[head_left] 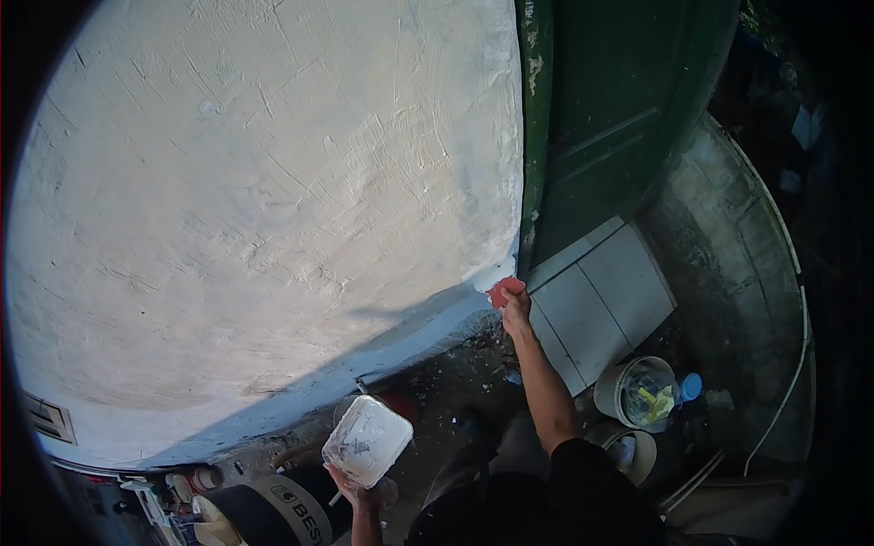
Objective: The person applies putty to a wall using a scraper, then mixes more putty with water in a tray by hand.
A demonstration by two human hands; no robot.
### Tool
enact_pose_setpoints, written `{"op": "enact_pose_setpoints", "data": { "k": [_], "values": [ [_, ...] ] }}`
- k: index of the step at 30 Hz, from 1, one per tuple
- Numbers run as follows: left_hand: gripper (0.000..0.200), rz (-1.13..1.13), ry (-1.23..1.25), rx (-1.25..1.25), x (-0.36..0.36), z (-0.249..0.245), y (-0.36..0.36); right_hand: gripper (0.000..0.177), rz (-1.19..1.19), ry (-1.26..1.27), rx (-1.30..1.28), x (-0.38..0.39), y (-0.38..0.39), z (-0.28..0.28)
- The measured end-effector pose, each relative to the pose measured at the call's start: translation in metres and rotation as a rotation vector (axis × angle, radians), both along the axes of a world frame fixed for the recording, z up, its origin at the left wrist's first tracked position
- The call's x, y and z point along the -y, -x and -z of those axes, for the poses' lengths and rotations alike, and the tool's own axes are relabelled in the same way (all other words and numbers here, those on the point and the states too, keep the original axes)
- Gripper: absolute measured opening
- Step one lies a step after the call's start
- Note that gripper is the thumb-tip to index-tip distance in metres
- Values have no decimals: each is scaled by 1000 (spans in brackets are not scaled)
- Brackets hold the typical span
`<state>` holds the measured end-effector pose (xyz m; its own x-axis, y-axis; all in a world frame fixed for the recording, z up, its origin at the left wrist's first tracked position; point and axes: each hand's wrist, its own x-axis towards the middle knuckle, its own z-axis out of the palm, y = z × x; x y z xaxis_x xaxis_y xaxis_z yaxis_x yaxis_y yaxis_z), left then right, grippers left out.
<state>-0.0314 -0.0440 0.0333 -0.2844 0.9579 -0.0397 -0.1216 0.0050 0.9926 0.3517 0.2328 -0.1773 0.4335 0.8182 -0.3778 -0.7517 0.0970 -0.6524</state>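
Observation:
My right hand [515,308] is closed on a red flat scraper [504,291], which lies against the lower right corner of the pale, rough wall [300,173], beside the green door frame [535,136]. A patch of whiter, wet-looking coating shows around the scraper. Low on the left, my left hand [357,491] grips the bottom edge of a white rectangular tub [369,440] with pale smears inside it. Part of that hand is hidden behind the tub.
Right of my right arm are white tiles [601,296], a bucket [610,393] holding plastic and yellow scraps, and a blue lid [691,387]. A second bucket [645,455] is nearer. A dark barrel [273,510] stands at the lower left. A thin pipe [794,387] runs down the right.

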Motion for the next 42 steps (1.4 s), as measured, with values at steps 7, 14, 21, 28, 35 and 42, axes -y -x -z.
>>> {"op": "enact_pose_setpoints", "data": {
  "k": [7,14,21,28,35,42],
  "values": [
    [89,-15,-3,-15,-11,-9,-16,24,-61,-166,181,3,7,-110],
    [63,98,-118,-67,-18,-13,-24,22,63,-285,292,24,-6,-202],
    [66,46,7,45,-17,-10,-27,19,55,-391,280,-12,-18,-186],
    [98,-5,84,231,-19,-14,-32,23,-122,-30,74,-13,-11,-14],
    [67,-8,173,402,-18,49,4,31,-39,241,126,66,-30,19],
    [60,113,255,543,-46,58,-7,29,-200,613,752,169,-70,6]
  ]
}}
